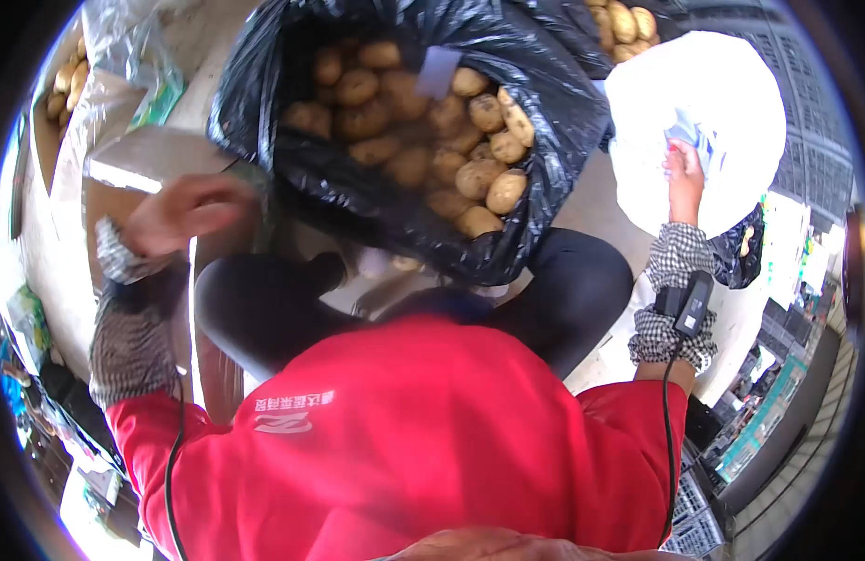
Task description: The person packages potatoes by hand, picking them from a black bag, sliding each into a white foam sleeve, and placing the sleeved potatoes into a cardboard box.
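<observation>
A large open black plastic bag (563,140) full of potatoes (476,178) stands in front of my knees. A small pale slip (437,72) lies over the potatoes near the back of the opening. To the left of the bag is my left hand (194,213), blurred by motion, its fingers curled and smeared. On the right, my right hand (685,171) reaches over a round white container (732,93), its fingers pinched at bluish-white thin material (687,126) inside.
More potatoes (68,84) sit in a bag at the far left, and others (624,26) in a black bag at the top right. A smaller black bag (739,248) is below the white container. Grey crates (807,112) stand at the right.
</observation>
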`<action>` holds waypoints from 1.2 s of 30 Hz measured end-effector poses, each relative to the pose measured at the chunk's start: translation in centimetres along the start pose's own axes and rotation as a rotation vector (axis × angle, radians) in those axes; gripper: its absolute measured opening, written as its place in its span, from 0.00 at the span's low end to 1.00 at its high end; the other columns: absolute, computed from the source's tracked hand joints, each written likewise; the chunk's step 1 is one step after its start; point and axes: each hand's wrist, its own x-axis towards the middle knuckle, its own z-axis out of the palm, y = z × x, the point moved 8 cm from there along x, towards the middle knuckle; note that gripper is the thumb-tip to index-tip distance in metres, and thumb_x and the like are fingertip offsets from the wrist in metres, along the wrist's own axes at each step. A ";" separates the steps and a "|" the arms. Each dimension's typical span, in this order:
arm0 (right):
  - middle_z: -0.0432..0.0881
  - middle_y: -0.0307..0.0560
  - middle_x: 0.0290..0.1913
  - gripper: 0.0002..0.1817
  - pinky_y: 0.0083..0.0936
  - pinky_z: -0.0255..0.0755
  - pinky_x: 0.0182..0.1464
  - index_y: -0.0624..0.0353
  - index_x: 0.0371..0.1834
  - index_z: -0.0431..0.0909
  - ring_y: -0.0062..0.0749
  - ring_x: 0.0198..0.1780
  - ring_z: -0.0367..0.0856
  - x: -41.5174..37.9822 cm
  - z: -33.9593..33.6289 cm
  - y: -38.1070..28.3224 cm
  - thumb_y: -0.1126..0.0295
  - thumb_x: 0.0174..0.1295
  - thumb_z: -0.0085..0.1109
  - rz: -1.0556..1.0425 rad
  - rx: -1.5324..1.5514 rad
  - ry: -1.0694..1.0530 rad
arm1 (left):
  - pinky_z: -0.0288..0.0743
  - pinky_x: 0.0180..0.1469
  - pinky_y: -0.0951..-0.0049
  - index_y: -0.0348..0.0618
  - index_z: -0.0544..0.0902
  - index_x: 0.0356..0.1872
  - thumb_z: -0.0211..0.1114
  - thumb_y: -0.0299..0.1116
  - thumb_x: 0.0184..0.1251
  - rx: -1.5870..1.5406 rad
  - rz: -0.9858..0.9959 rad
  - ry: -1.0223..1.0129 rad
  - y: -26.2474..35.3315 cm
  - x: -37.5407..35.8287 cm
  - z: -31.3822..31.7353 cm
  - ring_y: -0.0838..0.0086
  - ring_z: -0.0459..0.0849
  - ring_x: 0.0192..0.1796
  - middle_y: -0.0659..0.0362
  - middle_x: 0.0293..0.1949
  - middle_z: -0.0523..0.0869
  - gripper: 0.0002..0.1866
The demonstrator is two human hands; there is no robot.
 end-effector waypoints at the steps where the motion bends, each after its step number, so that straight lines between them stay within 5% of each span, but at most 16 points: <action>1: 0.76 0.37 0.34 0.11 0.13 0.66 0.36 0.60 0.43 0.72 0.17 0.33 0.71 0.0 -0.2 -0.3 0.69 0.59 0.49 -0.039 -0.076 0.019 | 0.71 0.45 0.74 0.36 0.74 0.47 0.57 0.38 0.59 0.133 0.098 0.054 0.3 3.7 1.3 0.72 0.77 0.43 0.54 0.39 0.80 0.18; 4: 0.77 0.37 0.35 0.11 0.15 0.67 0.39 0.60 0.43 0.73 0.18 0.34 0.73 0.5 -1.5 0.9 0.69 0.60 0.49 -0.057 -0.163 0.041 | 0.71 0.44 0.63 0.39 0.74 0.45 0.55 0.45 0.56 0.790 0.219 0.066 1.3 15.8 7.0 0.58 0.77 0.43 0.49 0.40 0.77 0.21; 6: 0.77 0.37 0.34 0.11 0.16 0.67 0.40 0.61 0.43 0.73 0.18 0.34 0.72 -0.6 -0.6 -0.3 0.69 0.60 0.49 -0.080 -0.206 0.060 | 0.71 0.46 0.62 0.41 0.72 0.49 0.54 0.48 0.56 0.865 0.019 0.030 0.4 21.1 7.5 0.58 0.76 0.46 0.49 0.45 0.75 0.25; 10: 0.75 0.38 0.36 0.10 0.17 0.67 0.43 0.61 0.42 0.73 0.20 0.37 0.72 -2.3 1.2 -1.4 0.71 0.61 0.48 -0.067 -0.045 -0.077 | 0.70 0.50 0.62 0.46 0.60 0.59 0.55 0.50 0.56 0.723 -0.194 0.745 -1.1 27.9 1.1 0.55 0.74 0.50 0.46 0.53 0.69 0.32; 12: 0.74 0.38 0.38 0.09 0.16 0.67 0.43 0.62 0.42 0.72 0.19 0.38 0.72 -3.1 3.8 -3.4 0.73 0.60 0.47 -0.120 0.087 -0.192 | 0.69 0.51 0.62 0.46 0.62 0.58 0.56 0.44 0.56 0.636 -0.165 0.807 -1.1 30.0 -0.7 0.55 0.73 0.51 0.44 0.52 0.71 0.29; 14: 0.74 0.38 0.38 0.09 0.15 0.67 0.42 0.62 0.42 0.72 0.19 0.39 0.72 -3.9 6.9 -5.8 0.74 0.60 0.48 -0.169 0.178 -0.298 | 0.69 0.50 0.60 0.43 0.70 0.52 0.57 0.43 0.57 0.838 -0.045 0.550 -0.9 32.9 0.7 0.54 0.75 0.49 0.44 0.46 0.76 0.23; 15: 0.78 0.42 0.39 0.09 0.20 0.69 0.39 0.58 0.41 0.74 0.23 0.39 0.76 -3.9 8.2 -6.8 0.72 0.58 0.50 -0.235 0.169 -0.314 | 0.73 0.43 0.67 0.39 0.74 0.46 0.58 0.40 0.57 0.587 -0.179 0.741 -2.4 32.9 0.0 0.64 0.80 0.41 0.49 0.38 0.80 0.19; 19: 0.75 0.47 0.47 0.20 0.26 0.71 0.42 0.55 0.51 0.67 0.33 0.42 0.77 -4.5 13.3 -9.2 0.70 0.54 0.56 -0.262 0.190 -0.452 | 0.68 0.31 0.85 0.39 0.74 0.43 0.59 0.32 0.58 -0.216 0.228 0.513 0.0 31.9 3.5 0.86 0.73 0.29 0.64 0.30 0.79 0.13; 20: 0.73 0.48 0.50 0.23 0.27 0.71 0.43 0.54 0.54 0.65 0.35 0.43 0.77 -4.5 14.3 -9.6 0.69 0.53 0.56 -0.294 0.211 -0.449 | 0.68 0.31 0.84 0.42 0.74 0.43 0.60 0.33 0.59 -0.452 0.434 0.340 6.0 28.9 6.1 0.85 0.73 0.27 0.66 0.29 0.78 0.12; 22: 0.74 0.51 0.50 0.25 0.29 0.71 0.45 0.55 0.55 0.63 0.38 0.44 0.77 -4.6 15.9 -10.5 0.68 0.53 0.57 -0.491 0.225 -0.439 | 0.70 0.34 0.84 0.43 0.74 0.44 0.60 0.36 0.59 -0.566 0.286 0.188 8.4 28.0 8.6 0.84 0.75 0.31 0.65 0.32 0.79 0.14; 25: 0.77 0.51 0.43 0.19 0.25 0.71 0.43 0.58 0.52 0.66 0.32 0.41 0.78 -4.1 15.5 -9.0 0.68 0.57 0.52 -0.244 0.239 -0.440 | 0.72 0.38 0.81 0.45 0.74 0.44 0.56 0.40 0.62 -0.947 0.257 0.106 7.4 28.3 9.7 0.81 0.78 0.36 0.63 0.34 0.80 0.14; 26: 0.78 0.50 0.41 0.18 0.24 0.71 0.43 0.59 0.52 0.66 0.31 0.40 0.78 -3.7 15.0 -8.3 0.68 0.57 0.52 -0.194 0.243 -0.401 | 0.73 0.42 0.72 0.44 0.73 0.48 0.55 0.47 0.61 -0.646 0.146 0.169 5.1 29.0 9.5 0.73 0.80 0.40 0.58 0.40 0.80 0.20; 28: 0.78 0.50 0.39 0.16 0.22 0.71 0.40 0.59 0.51 0.68 0.28 0.37 0.78 -3.0 14.4 -7.0 0.68 0.59 0.49 -0.195 0.251 -0.346 | 0.72 0.47 0.65 0.42 0.70 0.53 0.57 0.52 0.55 0.498 0.144 0.072 0.1 32.1 12.5 0.64 0.79 0.43 0.51 0.45 0.78 0.29; 30: 0.78 0.50 0.38 0.17 0.22 0.72 0.38 0.60 0.51 0.68 0.27 0.35 0.78 -2.9 13.8 -7.3 0.68 0.59 0.49 -0.308 0.223 -0.282 | 0.69 0.51 0.64 0.39 0.68 0.54 0.61 0.53 0.49 0.549 0.050 -0.350 -3.2 33.1 18.3 0.58 0.77 0.47 0.47 0.49 0.75 0.35; 34: 0.73 0.47 0.45 0.19 0.20 0.67 0.47 0.60 0.54 0.64 0.24 0.45 0.73 -3.0 14.5 -6.8 0.75 0.58 0.48 -0.168 0.277 -0.399 | 0.69 0.52 0.66 0.37 0.67 0.55 0.65 0.52 0.44 0.608 -0.138 -0.123 -2.0 33.5 19.8 0.57 0.76 0.49 0.45 0.48 0.76 0.38; 36: 0.75 0.46 0.41 0.19 0.19 0.69 0.41 0.59 0.53 0.64 0.23 0.40 0.75 -3.2 14.7 -6.6 0.74 0.57 0.49 -0.043 0.369 -0.464 | 0.69 0.52 0.65 0.37 0.65 0.55 0.67 0.51 0.41 0.526 -0.066 -0.063 -3.3 34.0 18.9 0.56 0.76 0.49 0.44 0.48 0.76 0.40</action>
